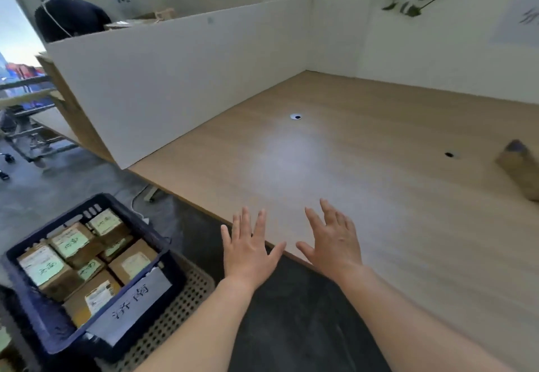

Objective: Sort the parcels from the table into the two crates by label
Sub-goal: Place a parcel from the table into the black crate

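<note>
My left hand [249, 250] and my right hand [332, 243] hover side by side over the near edge of the wooden table [335, 167], fingers spread and holding nothing. A dark blue crate [38, 316] stands on the floor at lower left, holding several brown cardboard parcels [73, 243] with green and white labels. A white handwritten sign [131, 304] lies across the crate's near rim. One blurred brown parcel [520, 167] lies on the table at the far right edge of view.
White partition boards [180, 80] wall the table at the left and back. Two small cable holes [296, 116] sit in the tabletop. A perforated beige surface [175, 313] lies under the crate. A person in dark clothes [70, 18] is behind the partition.
</note>
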Demonstrator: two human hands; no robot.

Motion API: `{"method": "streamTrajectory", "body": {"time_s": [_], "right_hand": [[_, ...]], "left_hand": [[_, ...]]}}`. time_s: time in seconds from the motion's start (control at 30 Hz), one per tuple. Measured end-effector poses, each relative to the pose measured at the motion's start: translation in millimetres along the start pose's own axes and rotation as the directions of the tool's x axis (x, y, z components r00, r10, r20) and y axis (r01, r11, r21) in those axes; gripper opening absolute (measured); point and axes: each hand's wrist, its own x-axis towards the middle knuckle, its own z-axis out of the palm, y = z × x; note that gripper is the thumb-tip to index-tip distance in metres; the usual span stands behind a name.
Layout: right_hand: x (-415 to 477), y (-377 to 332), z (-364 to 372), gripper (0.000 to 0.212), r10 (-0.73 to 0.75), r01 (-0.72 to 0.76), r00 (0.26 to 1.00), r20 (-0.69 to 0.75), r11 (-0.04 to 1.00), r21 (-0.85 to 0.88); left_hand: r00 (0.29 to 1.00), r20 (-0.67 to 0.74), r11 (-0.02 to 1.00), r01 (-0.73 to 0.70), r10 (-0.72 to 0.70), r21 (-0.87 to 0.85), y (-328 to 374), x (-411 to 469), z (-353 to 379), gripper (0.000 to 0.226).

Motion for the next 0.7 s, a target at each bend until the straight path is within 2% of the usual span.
{"method": "streamTrajectory", "body": {"time_s": [0.27, 0.53, 0.7], "right_hand": [[-55.9, 110.9, -26.7, 0.075, 0.264, -0.264, 0.960, -0.094, 0.964, 0.005], [-97.3, 183.3, -28.1, 0.079, 0.496, -0.499, 0.861, -0.106, 0.867, 0.006], [-98.9, 221.5, -30.7, 0.081, 0.583, -0.586, 0.806, -0.105, 0.810, 0.003]], "left_hand": [[0.964, 0.067, 0.965, -0.259, 0.257, 0.032, 127.8, -6.1, 23.5, 0.080], [0.864, 0.127, 0.871, -0.492, 0.488, 0.004, 215.7, -3.8, 47.9, 0.080], [0.814, 0.156, 0.826, -0.563, 0.560, -0.028, 261.9, 11.5, 60.7, 0.080]]}}
